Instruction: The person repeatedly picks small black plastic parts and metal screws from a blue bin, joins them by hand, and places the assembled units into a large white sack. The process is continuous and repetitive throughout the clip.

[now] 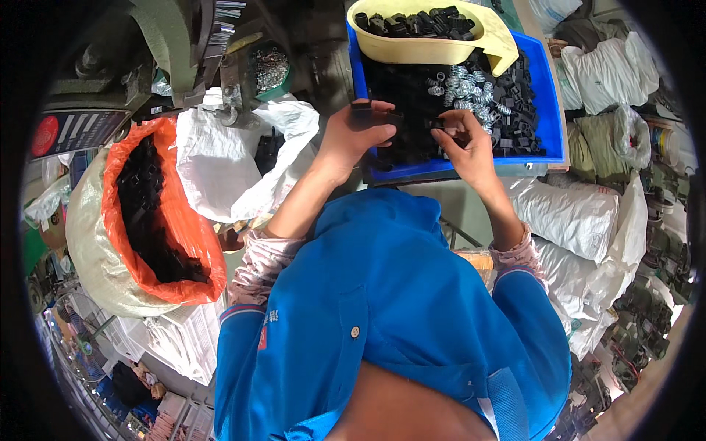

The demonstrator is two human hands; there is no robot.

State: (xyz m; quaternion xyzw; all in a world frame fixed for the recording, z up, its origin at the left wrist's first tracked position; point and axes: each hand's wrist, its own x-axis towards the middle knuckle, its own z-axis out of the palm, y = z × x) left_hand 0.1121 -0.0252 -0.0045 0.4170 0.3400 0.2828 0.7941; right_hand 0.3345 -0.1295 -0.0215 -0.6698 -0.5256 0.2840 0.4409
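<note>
Above the blue plastic tray (551,110): right hand (471,149) pinching a small black plastic part (437,123), best held steady by its edges; left hand (351,140) curled, grip unclear; beyond, silver metal coil springs (471,90), pale-yellow plastic scoop (412,51).

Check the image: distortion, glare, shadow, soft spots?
Head view: fisheye bends straight edges, corners black. Head view: highlights on the white sack and metal springs. Head view: near-black between left hand and right hand in the blue tray, so outlines there are unclear. Head view: background looks soft toward the rim.
</note>
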